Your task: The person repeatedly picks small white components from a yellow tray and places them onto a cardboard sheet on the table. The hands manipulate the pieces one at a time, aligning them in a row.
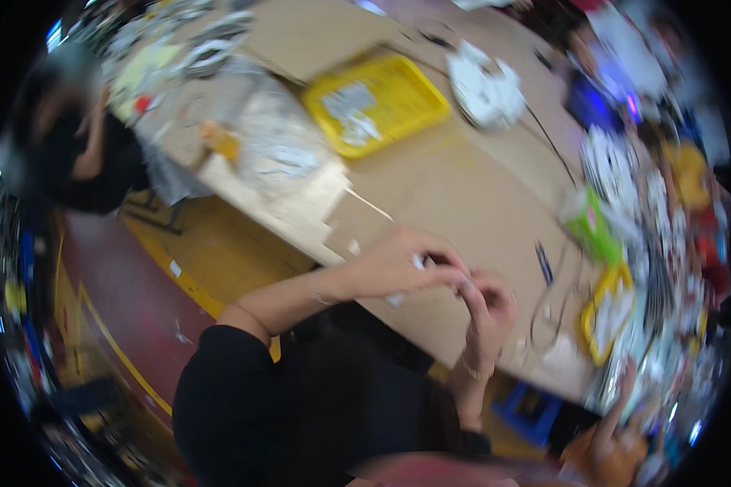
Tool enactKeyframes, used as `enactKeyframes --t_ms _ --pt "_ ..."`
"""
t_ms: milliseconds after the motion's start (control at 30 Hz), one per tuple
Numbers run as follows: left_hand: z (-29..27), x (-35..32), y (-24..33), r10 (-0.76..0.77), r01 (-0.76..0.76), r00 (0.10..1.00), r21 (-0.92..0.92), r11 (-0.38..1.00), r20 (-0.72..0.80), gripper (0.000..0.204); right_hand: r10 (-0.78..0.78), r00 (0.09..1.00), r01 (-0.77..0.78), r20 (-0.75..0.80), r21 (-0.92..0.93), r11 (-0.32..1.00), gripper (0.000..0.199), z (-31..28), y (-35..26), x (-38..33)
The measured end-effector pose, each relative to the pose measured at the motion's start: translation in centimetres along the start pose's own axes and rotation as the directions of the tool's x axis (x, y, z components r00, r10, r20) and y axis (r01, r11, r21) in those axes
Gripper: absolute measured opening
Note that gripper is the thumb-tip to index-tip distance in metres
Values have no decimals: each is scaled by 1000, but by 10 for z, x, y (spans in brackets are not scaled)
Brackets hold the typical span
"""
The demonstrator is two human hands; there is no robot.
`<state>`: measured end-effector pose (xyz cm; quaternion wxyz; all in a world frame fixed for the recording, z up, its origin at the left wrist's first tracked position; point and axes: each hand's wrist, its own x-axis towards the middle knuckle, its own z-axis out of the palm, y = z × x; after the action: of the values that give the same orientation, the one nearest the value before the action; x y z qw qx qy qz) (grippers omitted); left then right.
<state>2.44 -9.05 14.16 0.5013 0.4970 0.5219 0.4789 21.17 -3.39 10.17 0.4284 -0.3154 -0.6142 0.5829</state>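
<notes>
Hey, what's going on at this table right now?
A person is seated at a cardboard-covered table, both hands brought together over it. The left hand and right hand pinch a small white piece between the fingertips; the blur hides what it is. A yellow tray with white bits lies farther back, a pile of white parts beside it, and a smaller yellow tray sits to the right. Another person sits at the far left.

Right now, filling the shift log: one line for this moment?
left hand: pinching small white piece | right hand: fingers at same piece | over cardboard-covered table
</notes>
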Motion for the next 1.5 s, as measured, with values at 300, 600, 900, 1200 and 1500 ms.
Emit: enactKeyframes --t_ms 300,600,900,1200,1500 --pt "-2 -16 20 228 -223 972 101 970 -47 10 -259 957 277 130 -141 951 16 6 -33 1" --pt "-2 -17 26 320 -325 945 102 940 64 14 -346 927 367 144 -161 916 20 2 -38 -1" --pt "-2 -20 28 326 -338 936 89 937 134 14 -389 905 418 171 -201 886 24 0 -46 -8" --pt "-1 -22 30 315 -334 935 102 937 166 13 -415 895 442 161 -210 872 24 1 -45 -12" --pt "3 -22 29 333 -351 930 111 930 153 12 -421 897 441 138 -199 875 24 2 -43 -16"
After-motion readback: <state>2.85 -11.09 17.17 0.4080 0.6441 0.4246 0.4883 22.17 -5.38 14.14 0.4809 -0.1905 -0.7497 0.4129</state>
